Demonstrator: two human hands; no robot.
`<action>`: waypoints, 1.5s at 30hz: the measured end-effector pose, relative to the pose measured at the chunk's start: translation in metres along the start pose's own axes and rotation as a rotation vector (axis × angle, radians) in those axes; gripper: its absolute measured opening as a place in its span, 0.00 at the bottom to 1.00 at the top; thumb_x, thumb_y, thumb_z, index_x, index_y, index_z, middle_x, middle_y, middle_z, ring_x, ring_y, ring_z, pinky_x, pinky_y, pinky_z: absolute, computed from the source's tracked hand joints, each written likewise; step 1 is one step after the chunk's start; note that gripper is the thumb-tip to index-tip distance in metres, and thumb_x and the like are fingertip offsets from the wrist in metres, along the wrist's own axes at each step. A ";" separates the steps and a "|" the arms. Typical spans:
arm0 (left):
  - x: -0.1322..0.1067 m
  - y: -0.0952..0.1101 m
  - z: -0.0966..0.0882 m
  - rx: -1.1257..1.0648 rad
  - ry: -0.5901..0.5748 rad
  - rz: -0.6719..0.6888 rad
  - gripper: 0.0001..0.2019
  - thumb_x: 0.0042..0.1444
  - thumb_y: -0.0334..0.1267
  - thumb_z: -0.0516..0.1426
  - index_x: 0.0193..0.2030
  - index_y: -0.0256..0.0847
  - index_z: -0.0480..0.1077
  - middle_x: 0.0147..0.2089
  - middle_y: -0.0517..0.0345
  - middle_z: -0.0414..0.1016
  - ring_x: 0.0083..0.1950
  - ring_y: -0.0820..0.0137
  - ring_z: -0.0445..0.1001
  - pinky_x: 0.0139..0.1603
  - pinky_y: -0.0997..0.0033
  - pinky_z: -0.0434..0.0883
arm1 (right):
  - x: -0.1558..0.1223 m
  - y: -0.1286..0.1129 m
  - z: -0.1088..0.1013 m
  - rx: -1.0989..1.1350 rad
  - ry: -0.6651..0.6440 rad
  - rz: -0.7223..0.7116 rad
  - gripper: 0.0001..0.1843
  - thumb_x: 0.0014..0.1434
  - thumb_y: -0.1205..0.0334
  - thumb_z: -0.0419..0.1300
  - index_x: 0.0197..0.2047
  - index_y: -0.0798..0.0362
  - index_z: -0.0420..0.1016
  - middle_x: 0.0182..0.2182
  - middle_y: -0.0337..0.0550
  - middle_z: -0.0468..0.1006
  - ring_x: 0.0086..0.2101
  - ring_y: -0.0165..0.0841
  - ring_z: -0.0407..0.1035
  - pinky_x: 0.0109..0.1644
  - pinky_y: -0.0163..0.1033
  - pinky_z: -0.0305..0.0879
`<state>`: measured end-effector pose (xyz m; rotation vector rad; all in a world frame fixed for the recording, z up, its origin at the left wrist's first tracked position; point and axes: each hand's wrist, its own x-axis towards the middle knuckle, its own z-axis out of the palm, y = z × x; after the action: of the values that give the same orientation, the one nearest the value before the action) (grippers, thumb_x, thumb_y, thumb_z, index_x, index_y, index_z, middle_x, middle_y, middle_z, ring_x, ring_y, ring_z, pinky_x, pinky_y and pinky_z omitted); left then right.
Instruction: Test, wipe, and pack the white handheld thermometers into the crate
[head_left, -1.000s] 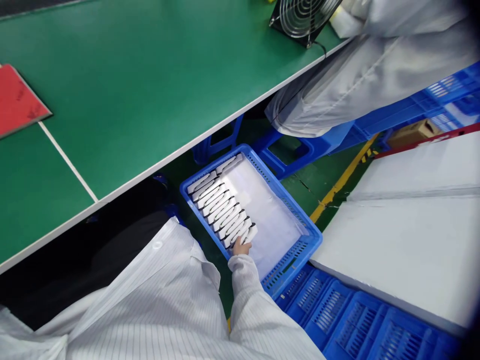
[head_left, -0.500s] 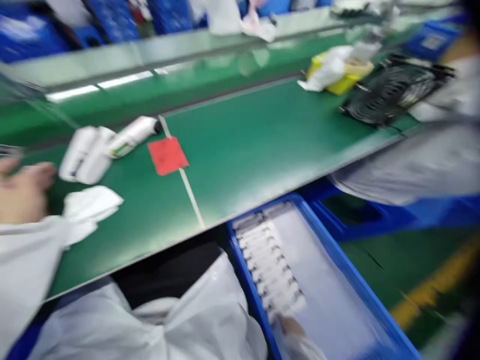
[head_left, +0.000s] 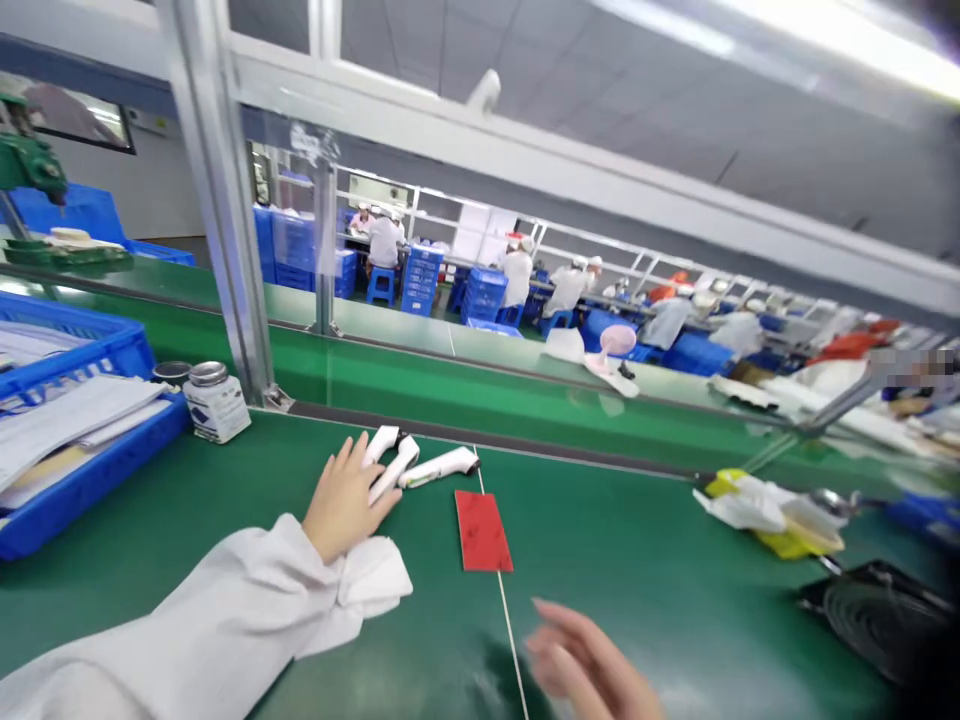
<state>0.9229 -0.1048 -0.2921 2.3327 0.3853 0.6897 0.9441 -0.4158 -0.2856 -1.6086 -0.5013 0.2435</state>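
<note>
The head camera is looking forward, close over the left hand (head_left: 345, 500) and right hand (head_left: 585, 660), toward distant workstations (head_left: 480, 290) beyond the green surface (head_left: 645, 540).

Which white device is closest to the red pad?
The rightmost white device, its dark tip just above the red pad; the other two lie further left, by the left hand.

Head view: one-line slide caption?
Left hand beside three white handheld devices on a green workbench, right hand open nearby, red pad between.
</note>
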 end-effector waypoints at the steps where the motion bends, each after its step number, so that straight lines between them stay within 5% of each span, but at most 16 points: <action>1: -0.001 0.001 0.001 -0.006 -0.001 0.004 0.10 0.49 0.43 0.61 0.34 0.38 0.76 0.69 0.41 0.55 0.70 0.39 0.46 0.65 0.35 0.46 | 0.022 -0.012 0.013 -0.124 -0.034 0.014 0.20 0.60 0.45 0.56 0.53 0.41 0.69 0.34 0.44 0.77 0.34 0.41 0.73 0.38 0.47 0.72; 5: -0.001 -0.006 0.004 -0.087 0.008 -0.013 0.08 0.56 0.36 0.55 0.29 0.36 0.72 0.67 0.41 0.58 0.71 0.43 0.43 0.67 0.38 0.41 | 0.125 -0.034 0.084 -0.698 -0.086 0.157 0.30 0.63 0.46 0.50 0.66 0.48 0.55 0.34 0.46 0.78 0.37 0.43 0.73 0.48 0.51 0.65; 8: 0.001 -0.014 -0.001 -0.206 0.039 -0.060 0.10 0.59 0.37 0.51 0.33 0.36 0.72 0.67 0.42 0.59 0.72 0.48 0.39 0.69 0.41 0.38 | 0.178 -0.030 0.116 -0.902 -0.020 0.265 0.24 0.63 0.50 0.52 0.57 0.55 0.66 0.37 0.50 0.78 0.42 0.44 0.72 0.51 0.54 0.62; 11: 0.006 -0.017 -0.015 -0.387 0.064 -0.129 0.13 0.61 0.42 0.50 0.36 0.38 0.72 0.67 0.44 0.60 0.72 0.49 0.40 0.68 0.41 0.41 | 0.196 -0.024 0.120 -0.985 0.013 0.306 0.19 0.64 0.48 0.53 0.45 0.56 0.72 0.35 0.44 0.77 0.38 0.37 0.72 0.49 0.50 0.64; 13: 0.009 -0.014 -0.029 -0.548 0.042 -0.183 0.18 0.63 0.47 0.47 0.42 0.37 0.72 0.61 0.42 0.67 0.67 0.48 0.58 0.64 0.43 0.56 | 0.195 -0.020 0.115 -0.983 0.043 0.285 0.17 0.63 0.49 0.54 0.42 0.55 0.72 0.32 0.42 0.76 0.36 0.35 0.72 0.47 0.48 0.65; 15: 0.011 -0.010 -0.045 -0.715 -0.014 -0.226 0.25 0.64 0.52 0.43 0.49 0.36 0.70 0.51 0.39 0.75 0.50 0.52 0.74 0.49 0.51 0.70 | 0.189 -0.018 0.110 -0.929 0.083 0.245 0.14 0.61 0.53 0.56 0.43 0.54 0.72 0.30 0.42 0.76 0.35 0.36 0.72 0.45 0.45 0.65; 19: 0.009 -0.005 -0.077 -1.029 -0.151 -0.243 0.26 0.64 0.53 0.45 0.54 0.33 0.67 0.39 0.42 0.78 0.35 0.65 0.75 0.36 0.66 0.72 | 0.175 -0.014 0.104 -0.683 0.153 0.197 0.22 0.55 0.57 0.58 0.54 0.49 0.68 0.22 0.37 0.73 0.30 0.41 0.72 0.38 0.42 0.64; 23: 0.002 -0.010 -0.095 -1.360 -0.271 -0.257 0.20 0.57 0.44 0.59 0.54 0.41 0.63 0.51 0.45 0.72 0.39 0.67 0.76 0.37 0.67 0.72 | 0.160 -0.018 0.103 -0.317 0.188 0.226 0.42 0.53 0.49 0.60 0.65 0.57 0.49 0.22 0.37 0.74 0.26 0.41 0.72 0.32 0.44 0.68; 26: -0.001 -0.014 -0.097 -1.356 -0.344 -0.273 0.21 0.52 0.39 0.63 0.50 0.42 0.62 0.54 0.48 0.68 0.44 0.62 0.76 0.40 0.60 0.75 | 0.148 -0.029 0.106 -0.046 0.185 0.246 0.48 0.53 0.46 0.61 0.66 0.59 0.41 0.33 0.44 0.78 0.33 0.39 0.74 0.38 0.44 0.72; 30: -0.005 -0.012 -0.086 -1.335 -0.379 -0.298 0.19 0.51 0.43 0.64 0.45 0.39 0.63 0.45 0.51 0.71 0.34 0.68 0.75 0.32 0.64 0.75 | 0.134 -0.045 0.120 0.224 0.114 0.283 0.34 0.54 0.43 0.61 0.57 0.55 0.62 0.40 0.44 0.76 0.39 0.33 0.73 0.48 0.39 0.72; 35: -0.014 -0.002 -0.069 -1.230 -0.317 -0.435 0.20 0.61 0.56 0.50 0.36 0.39 0.62 0.27 0.60 0.68 0.21 0.77 0.64 0.21 0.75 0.65 | 0.115 -0.053 0.153 0.520 0.033 0.366 0.22 0.55 0.49 0.64 0.48 0.52 0.70 0.34 0.39 0.75 0.33 0.29 0.71 0.38 0.36 0.73; 39: -0.019 0.004 -0.071 -1.104 -0.261 -0.359 0.18 0.61 0.54 0.52 0.39 0.39 0.64 0.23 0.60 0.69 0.25 0.73 0.68 0.29 0.73 0.68 | 0.098 -0.058 0.169 0.302 -0.054 0.172 0.15 0.58 0.49 0.62 0.41 0.51 0.72 0.34 0.40 0.76 0.33 0.32 0.71 0.40 0.38 0.71; 45: -0.018 0.004 -0.083 -1.014 -0.222 -0.154 0.13 0.57 0.46 0.59 0.43 0.41 0.72 0.39 0.57 0.73 0.42 0.68 0.70 0.45 0.73 0.67 | 0.081 -0.057 0.172 0.154 -0.071 -0.071 0.18 0.57 0.52 0.63 0.49 0.50 0.73 0.38 0.44 0.79 0.38 0.35 0.73 0.47 0.38 0.68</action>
<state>0.8611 -0.0724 -0.2432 1.3721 0.0662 0.3941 0.9289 -0.2242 -0.2373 -1.4336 -0.5790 0.2797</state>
